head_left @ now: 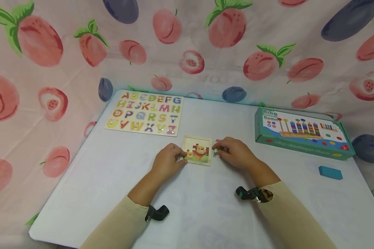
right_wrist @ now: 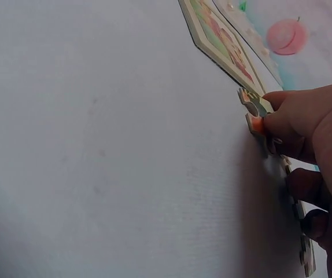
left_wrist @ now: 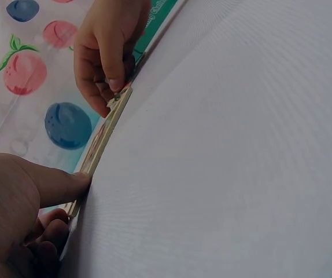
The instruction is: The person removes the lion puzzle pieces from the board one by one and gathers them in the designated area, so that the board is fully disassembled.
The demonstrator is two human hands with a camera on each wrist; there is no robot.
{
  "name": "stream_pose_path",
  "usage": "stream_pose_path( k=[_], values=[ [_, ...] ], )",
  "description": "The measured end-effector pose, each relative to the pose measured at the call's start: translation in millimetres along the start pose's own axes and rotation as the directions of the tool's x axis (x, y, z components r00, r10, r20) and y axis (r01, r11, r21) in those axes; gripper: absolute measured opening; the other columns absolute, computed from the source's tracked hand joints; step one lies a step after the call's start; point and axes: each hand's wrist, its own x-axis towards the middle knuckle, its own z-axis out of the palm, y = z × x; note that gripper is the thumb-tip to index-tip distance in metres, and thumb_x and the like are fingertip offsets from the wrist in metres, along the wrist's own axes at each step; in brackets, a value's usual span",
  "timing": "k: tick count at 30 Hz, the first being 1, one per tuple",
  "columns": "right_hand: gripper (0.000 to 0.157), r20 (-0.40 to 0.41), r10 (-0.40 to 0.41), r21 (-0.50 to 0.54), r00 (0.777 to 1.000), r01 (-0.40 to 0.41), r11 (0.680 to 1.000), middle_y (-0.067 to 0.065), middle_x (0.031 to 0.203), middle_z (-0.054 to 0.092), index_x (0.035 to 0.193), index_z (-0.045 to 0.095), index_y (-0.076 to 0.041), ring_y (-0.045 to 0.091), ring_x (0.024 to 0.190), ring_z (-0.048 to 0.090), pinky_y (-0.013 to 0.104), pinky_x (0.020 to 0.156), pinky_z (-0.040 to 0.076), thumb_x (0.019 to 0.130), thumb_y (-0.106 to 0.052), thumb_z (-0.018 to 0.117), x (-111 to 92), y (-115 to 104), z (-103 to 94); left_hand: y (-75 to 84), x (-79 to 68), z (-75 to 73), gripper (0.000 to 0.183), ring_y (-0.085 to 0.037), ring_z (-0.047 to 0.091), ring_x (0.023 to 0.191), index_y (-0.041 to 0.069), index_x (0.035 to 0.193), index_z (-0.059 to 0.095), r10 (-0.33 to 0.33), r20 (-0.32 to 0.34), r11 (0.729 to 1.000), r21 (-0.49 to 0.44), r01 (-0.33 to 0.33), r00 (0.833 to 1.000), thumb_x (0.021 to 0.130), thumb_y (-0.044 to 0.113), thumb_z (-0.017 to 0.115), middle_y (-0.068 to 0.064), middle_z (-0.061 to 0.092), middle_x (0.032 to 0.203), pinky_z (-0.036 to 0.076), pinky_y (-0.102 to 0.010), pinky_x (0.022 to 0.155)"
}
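A small square wooden puzzle board (head_left: 197, 164) with a raised rim lies flat at the middle of the table. Its picture shows a lion and a smaller animal, with a pale bare area at the upper left. My left hand (head_left: 168, 160) holds the board's left edge, thumb (left_wrist: 76, 186) at the near corner. Just beyond the right edge, my right hand (head_left: 237, 152) pinches a jigsaw piece (right_wrist: 255, 121) with orange and green print. Below that hand in the right wrist view, a thin notched wooden strip (right_wrist: 306, 255) shows, partly hidden by the fingers.
A wooden alphabet board (head_left: 144, 114) with coloured letters lies at the back left. At the back right stands a green Ring Challenge Game box (head_left: 302, 133), and a blue block (head_left: 330, 172) lies in front of it. A fruit-print cloth (head_left: 187, 41) hangs behind the white table.
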Motion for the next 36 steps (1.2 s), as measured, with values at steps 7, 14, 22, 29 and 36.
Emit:
stream_pose_path(
  k=[7,14,22,29,36],
  values=[
    [0.025,-0.021,0.015,-0.021,1.0,-0.015,1.0,-0.002,0.101,0.068,0.122,0.082,-0.016,0.017,0.082,0.054,0.036,0.074,0.046,0.098,-0.012,0.074,-3,0,4.1,-0.1,-2.5,2.0,0.019,-0.014,0.055,0.084,0.011,0.107,0.083,-0.01,0.008,1.0,-0.003,0.01,1.0,0.089,0.015,0.089,0.002,0.06,0.096,0.047,-0.031,0.073],
    [0.024,-0.055,-0.01,-0.117,0.998,0.004,0.993,-0.002,0.105,0.074,0.119,0.084,-0.016,0.017,0.088,0.062,0.039,0.082,0.053,0.096,-0.016,0.081,-3,-2,8.3,1.1,-4.9,1.2,0.018,-0.013,0.054,0.084,0.011,0.106,0.083,-0.018,0.008,1.0,-0.005,0.018,1.0,0.089,0.014,0.089,0.003,0.059,0.096,0.047,-0.031,0.073],
    [0.024,-0.075,-0.061,-0.223,0.995,0.043,0.974,0.0,0.103,0.074,0.117,0.085,-0.018,0.018,0.087,0.066,0.042,0.08,0.055,0.094,-0.014,0.081,-3,-8,8.2,5.0,-7.2,-0.8,0.017,-0.013,0.058,0.085,0.01,0.106,0.084,-0.008,0.005,0.998,0.06,0.008,1.0,0.09,0.013,0.088,0.001,0.065,0.101,0.049,-0.031,0.073],
    [0.022,-0.107,-0.039,-0.169,0.994,0.021,0.985,0.001,0.101,0.074,0.119,0.084,-0.013,0.018,0.081,0.06,0.038,0.076,0.051,0.099,-0.011,0.075,-2,-11,2.6,8.2,-6.2,-2.4,0.013,-0.016,0.065,0.088,0.01,0.103,0.085,0.025,-0.038,0.995,0.102,-0.021,0.999,0.09,0.011,0.087,-0.002,0.07,0.102,0.053,-0.034,0.076],
    [0.026,-0.152,0.006,-0.005,0.988,-0.006,1.0,0.002,0.1,0.071,0.127,0.079,-0.011,0.012,0.071,0.059,0.035,0.067,0.048,0.102,-0.015,0.07,6,-13,-4.7,10.9,-4.7,-2.9,0.011,-0.017,0.065,0.089,0.01,0.099,0.085,0.01,-0.038,0.997,0.08,-0.007,0.999,0.089,0.01,0.088,-0.002,0.07,0.103,0.053,-0.034,0.076]
  ],
)
